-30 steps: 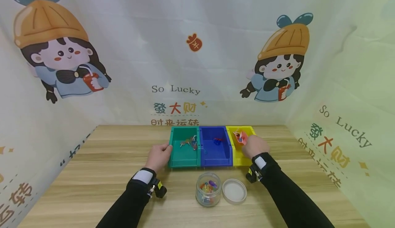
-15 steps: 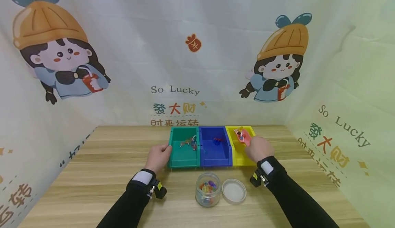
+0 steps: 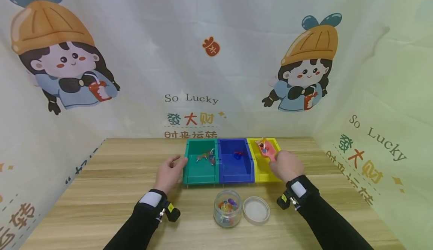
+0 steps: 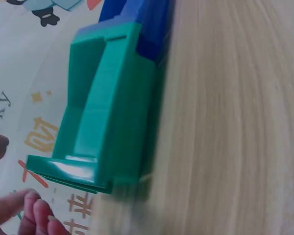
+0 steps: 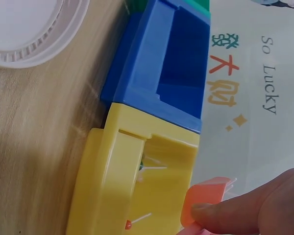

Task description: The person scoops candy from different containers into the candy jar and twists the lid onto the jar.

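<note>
In the head view my right hand (image 3: 287, 166) pinches a pink scoop (image 3: 268, 150) above the yellow bin (image 3: 265, 173). Small pieces with pale sticks lie in the scoop's bowl. The right wrist view shows my thumb on the scoop (image 5: 208, 196); inside the yellow bin (image 5: 164, 196) are a red-ended piece (image 5: 129, 224) and a green-ended one (image 5: 141, 166). My left hand (image 3: 170, 173) holds nothing and is beside the green bin (image 3: 203, 175), which contains several small pieces (image 3: 207, 156). In the left wrist view, its thumb and fingers are spread apart, off the bin.
A blue bin (image 3: 236, 173) with a few blue and red pieces stands between the other two. In front are an open glass jar (image 3: 228, 220) of colourful small pieces and a round lid (image 3: 256, 210). A printed cloth (image 3: 243, 118) hangs behind the wooden table (image 3: 128, 167).
My left hand has let go of the green bin's side and moved slightly left. My right hand has shifted right with the scoop, whose bowl now shows more.
</note>
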Action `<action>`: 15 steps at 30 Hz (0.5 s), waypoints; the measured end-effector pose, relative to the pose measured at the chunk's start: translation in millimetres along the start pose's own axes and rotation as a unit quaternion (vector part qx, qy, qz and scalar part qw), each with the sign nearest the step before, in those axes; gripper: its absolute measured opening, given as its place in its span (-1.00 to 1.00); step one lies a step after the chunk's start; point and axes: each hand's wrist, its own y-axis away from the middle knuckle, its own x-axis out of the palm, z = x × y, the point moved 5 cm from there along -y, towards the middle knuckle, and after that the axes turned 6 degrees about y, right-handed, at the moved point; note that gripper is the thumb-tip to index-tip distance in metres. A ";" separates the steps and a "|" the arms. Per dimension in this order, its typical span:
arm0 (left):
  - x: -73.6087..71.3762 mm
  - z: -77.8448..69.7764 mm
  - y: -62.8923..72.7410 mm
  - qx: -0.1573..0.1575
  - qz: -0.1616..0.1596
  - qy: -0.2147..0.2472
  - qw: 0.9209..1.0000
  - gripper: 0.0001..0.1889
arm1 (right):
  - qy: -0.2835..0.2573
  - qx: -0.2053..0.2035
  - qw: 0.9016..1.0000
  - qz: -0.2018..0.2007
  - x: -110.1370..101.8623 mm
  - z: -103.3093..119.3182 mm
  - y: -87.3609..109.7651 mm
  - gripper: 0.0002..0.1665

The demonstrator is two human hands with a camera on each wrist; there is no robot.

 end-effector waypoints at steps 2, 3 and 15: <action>-1.9 -5.1 2.5 0.013 -0.006 0.005 1.000 -0.39 | -0.007 -0.001 1.000 -0.001 -2.8 -0.7 1.8 -0.73; -2.5 -7.8 4.2 0.019 -0.007 0.010 1.000 -0.41 | -0.009 0.000 1.000 -0.001 -4.1 -1.3 2.8 -0.72; 7.3 -25.6 38.5 0.066 0.058 0.027 0.996 -0.48 | -0.010 -0.028 0.999 -0.023 -22.1 -3.8 16.9 -0.53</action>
